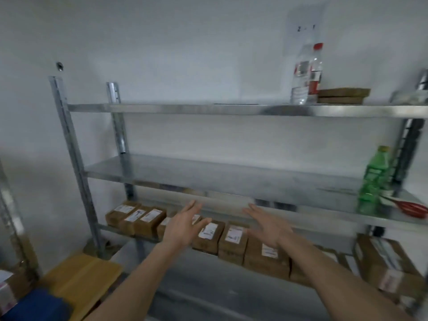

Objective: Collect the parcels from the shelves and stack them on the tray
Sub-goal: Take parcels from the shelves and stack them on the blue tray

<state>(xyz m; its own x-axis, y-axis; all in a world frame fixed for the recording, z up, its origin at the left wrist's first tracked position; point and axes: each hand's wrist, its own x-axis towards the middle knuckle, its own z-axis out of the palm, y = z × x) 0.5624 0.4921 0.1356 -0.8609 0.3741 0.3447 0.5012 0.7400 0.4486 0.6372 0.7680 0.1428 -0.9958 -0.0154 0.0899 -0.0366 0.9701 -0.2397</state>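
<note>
Both hands reach forward with fingers spread and straight, holding nothing: the left hand (183,224) and the right hand (264,224) hover side by side, palms turned toward each other, in front of the row of parcels (209,237). These brown boxes with white labels stand close together along the third shelf (129,231) of a metal rack (69,144), from its left end toward the right, where a bigger parcel (384,267) sits near the right post. Neither hand visibly touches a box. On the middle shelf (208,177), at its far right, a green bottle (372,181) stands beside a red object (414,208) too blurred to name. On the top shelf (208,110), right of centre, a clear bottle (305,75) with a red cap stands next to a flat brown board (342,95). Low at the left, a yellow wooden board (78,281) lies by the rack's foot, with something blue (34,306) just in front of it.
</note>
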